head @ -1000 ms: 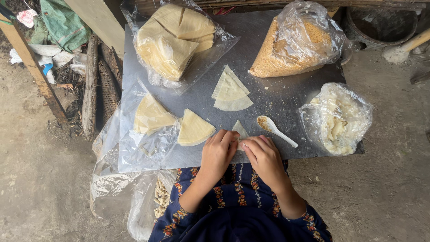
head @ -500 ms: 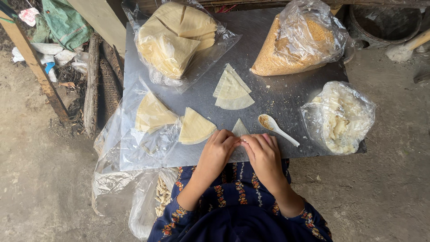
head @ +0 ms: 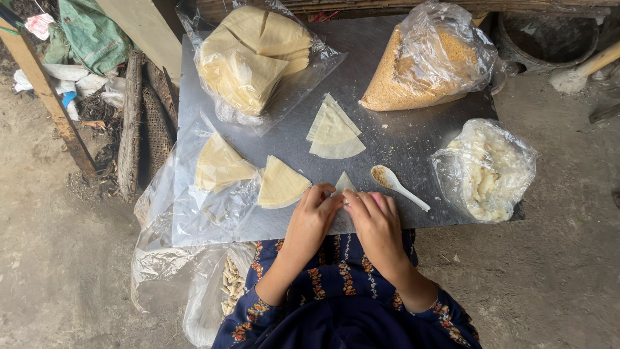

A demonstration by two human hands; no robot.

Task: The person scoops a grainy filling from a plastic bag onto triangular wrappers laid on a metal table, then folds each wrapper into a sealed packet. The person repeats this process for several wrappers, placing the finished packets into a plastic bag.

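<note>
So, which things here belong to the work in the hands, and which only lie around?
In use:
left hand
right hand
small dough wedge
white spoon
bag of crumbly filling
stack of wrappers

Lying about:
green cloth
wooden sticks
bucket

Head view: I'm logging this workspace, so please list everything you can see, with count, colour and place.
Metal sheet: one, grey, the work surface.
Bag of stacked wrappers: one, clear with pale yellow sheets, far left of the sheet.
Bag of crumbs: one, clear with orange-brown filling, far right.
Bag of white mash: one, clear, right edge.
Loose wrapper stack: one, pale, centre.
Wrapper wedges: two, pale yellow, left; one lies on plastic film.
Spoon: one, white, right of the hands.
Small wrapper piece: one, pale, at the fingertips.
Wooden post: one, brown, left floor.
Left hand: on the small piece.
Right hand: on the small piece.
</note>
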